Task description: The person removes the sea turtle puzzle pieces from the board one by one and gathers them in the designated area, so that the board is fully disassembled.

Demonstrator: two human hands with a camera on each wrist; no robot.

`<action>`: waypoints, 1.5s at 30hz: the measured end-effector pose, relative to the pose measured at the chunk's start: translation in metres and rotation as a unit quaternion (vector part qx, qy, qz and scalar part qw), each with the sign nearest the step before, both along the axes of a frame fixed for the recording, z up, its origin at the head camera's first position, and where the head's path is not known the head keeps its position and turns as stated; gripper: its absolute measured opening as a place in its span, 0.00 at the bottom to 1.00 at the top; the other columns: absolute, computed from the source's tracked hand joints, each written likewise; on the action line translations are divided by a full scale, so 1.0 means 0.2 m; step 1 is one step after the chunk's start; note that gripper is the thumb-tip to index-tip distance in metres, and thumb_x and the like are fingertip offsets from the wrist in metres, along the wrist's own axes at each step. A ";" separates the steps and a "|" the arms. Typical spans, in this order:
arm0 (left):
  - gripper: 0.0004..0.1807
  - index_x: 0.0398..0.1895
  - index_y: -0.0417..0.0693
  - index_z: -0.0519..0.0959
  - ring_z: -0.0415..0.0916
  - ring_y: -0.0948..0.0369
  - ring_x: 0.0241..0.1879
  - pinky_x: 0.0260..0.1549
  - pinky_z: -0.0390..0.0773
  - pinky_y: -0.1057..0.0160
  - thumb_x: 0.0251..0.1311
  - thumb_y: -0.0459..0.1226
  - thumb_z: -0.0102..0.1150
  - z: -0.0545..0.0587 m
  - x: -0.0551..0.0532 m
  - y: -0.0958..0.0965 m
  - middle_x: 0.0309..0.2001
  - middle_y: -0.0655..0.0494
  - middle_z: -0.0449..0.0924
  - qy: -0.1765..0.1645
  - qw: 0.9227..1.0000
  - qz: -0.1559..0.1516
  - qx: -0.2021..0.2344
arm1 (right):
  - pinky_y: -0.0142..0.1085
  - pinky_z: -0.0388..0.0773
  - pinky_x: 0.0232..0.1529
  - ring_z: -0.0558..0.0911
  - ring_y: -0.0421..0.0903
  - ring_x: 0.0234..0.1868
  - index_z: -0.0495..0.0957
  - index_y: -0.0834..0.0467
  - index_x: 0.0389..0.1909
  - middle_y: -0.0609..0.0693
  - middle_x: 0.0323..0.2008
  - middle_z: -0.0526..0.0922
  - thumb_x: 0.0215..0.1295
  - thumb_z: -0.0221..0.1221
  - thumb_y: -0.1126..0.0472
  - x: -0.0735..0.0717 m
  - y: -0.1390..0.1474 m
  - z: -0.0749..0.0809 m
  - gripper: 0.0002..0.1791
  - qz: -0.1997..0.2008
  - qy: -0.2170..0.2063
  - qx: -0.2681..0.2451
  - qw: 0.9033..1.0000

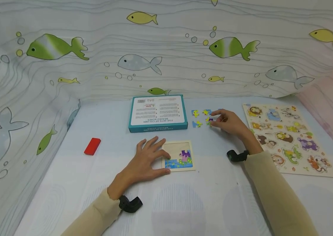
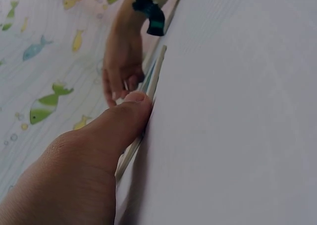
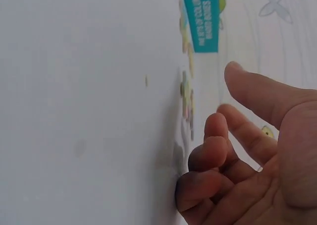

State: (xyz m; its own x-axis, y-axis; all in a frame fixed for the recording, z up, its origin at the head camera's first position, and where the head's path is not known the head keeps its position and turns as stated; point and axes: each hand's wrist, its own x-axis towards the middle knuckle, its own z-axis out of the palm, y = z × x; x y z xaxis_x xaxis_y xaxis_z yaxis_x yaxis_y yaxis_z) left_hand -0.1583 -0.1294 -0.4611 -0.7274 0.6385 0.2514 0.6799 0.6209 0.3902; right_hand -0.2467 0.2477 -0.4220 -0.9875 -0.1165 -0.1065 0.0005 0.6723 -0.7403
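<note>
A small jigsaw puzzle tray (image 1: 179,142) with a pale wooden rim lies in front of the box. Blue, pink and purple puzzle pieces (image 1: 185,157) fill its lower part and right side; the upper left shows bare wood. My left hand (image 1: 147,160) rests at the tray's left edge with fingers spread, its thumb (image 2: 130,108) lying along the rim in the left wrist view. Over the loose puzzle pieces (image 1: 196,124) at the back right reaches my right hand (image 1: 228,122). Its thumb and fingers stand apart in the right wrist view, with nothing between them, and partly cover some pieces in the head view.
A teal and white box (image 1: 158,111) lies behind the tray. To the left is a red block (image 1: 92,146). A large wooden animal puzzle board (image 1: 290,141) lies at the right, beside my right forearm. Fish-printed cloth (image 1: 178,39) rises behind the table.
</note>
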 end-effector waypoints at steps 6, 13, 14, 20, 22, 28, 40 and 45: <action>0.20 0.48 0.70 0.83 0.52 0.43 0.79 0.71 0.45 0.31 0.54 0.62 0.69 0.01 -0.02 0.00 0.77 0.50 0.64 -0.009 1.000 0.002 0.004 | 0.34 0.73 0.33 0.76 0.47 0.33 0.82 0.55 0.54 0.52 0.36 0.79 0.68 0.66 0.52 0.05 -0.05 0.03 0.18 0.051 0.000 -0.025 0.998; 0.21 0.48 0.69 0.83 0.51 0.44 0.80 0.72 0.45 0.31 0.53 0.62 0.69 0.01 -0.01 0.00 0.78 0.51 0.63 -0.018 1.000 0.006 -0.002 | 0.33 0.74 0.36 0.76 0.48 0.35 0.85 0.55 0.50 0.49 0.35 0.82 0.65 0.68 0.56 0.12 -0.17 0.06 0.14 0.177 0.015 -0.008 0.984; 0.21 0.48 0.69 0.83 0.51 0.44 0.80 0.72 0.45 0.31 0.53 0.62 0.69 0.01 -0.01 0.00 0.78 0.51 0.63 -0.019 1.000 0.007 -0.001 | 0.33 0.74 0.36 0.76 0.47 0.35 0.86 0.54 0.49 0.49 0.35 0.82 0.65 0.69 0.57 0.13 -0.20 0.07 0.13 0.193 0.018 -0.006 0.981; 0.21 0.47 0.68 0.84 0.52 0.44 0.80 0.71 0.45 0.31 0.53 0.62 0.69 0.01 -0.01 0.00 0.77 0.51 0.64 -0.021 1.000 0.010 0.000 | 0.35 0.75 0.40 0.77 0.46 0.38 0.87 0.52 0.49 0.47 0.38 0.84 0.61 0.71 0.60 0.20 -0.34 0.09 0.14 0.266 0.033 0.018 0.963; 0.21 0.47 0.68 0.84 0.52 0.44 0.79 0.71 0.45 0.31 0.53 0.62 0.70 0.01 -0.01 0.00 0.77 0.50 0.65 -0.020 1.000 0.010 0.001 | 0.37 0.76 0.43 0.77 0.46 0.41 0.87 0.52 0.50 0.47 0.41 0.84 0.59 0.72 0.61 0.21 -0.38 0.09 0.16 0.287 0.030 0.025 0.957; 0.21 0.47 0.69 0.83 0.52 0.43 0.79 0.71 0.45 0.30 0.53 0.62 0.69 0.01 -0.02 0.00 0.77 0.50 0.65 -0.016 1.000 0.004 0.001 | 0.39 0.74 0.51 0.75 0.45 0.48 0.87 0.49 0.51 0.46 0.45 0.83 0.56 0.74 0.60 0.25 -0.46 0.09 0.20 0.311 0.018 0.070 0.948; 0.21 0.48 0.69 0.83 0.51 0.45 0.80 0.72 0.44 0.31 0.53 0.63 0.69 0.01 -0.02 0.00 0.77 0.51 0.64 -0.023 1.000 0.008 -0.002 | 0.39 0.74 0.53 0.73 0.44 0.49 0.86 0.47 0.51 0.45 0.45 0.80 0.57 0.74 0.58 0.27 -0.48 0.08 0.19 0.311 0.012 0.099 0.945; 0.21 0.48 0.69 0.84 0.51 0.45 0.80 0.72 0.44 0.31 0.53 0.62 0.69 0.00 -0.02 0.00 0.77 0.51 0.64 -0.022 1.000 0.008 -0.003 | 0.39 0.74 0.53 0.73 0.45 0.48 0.86 0.48 0.51 0.46 0.44 0.79 0.58 0.73 0.59 0.27 -0.48 0.08 0.18 0.315 0.009 0.094 0.944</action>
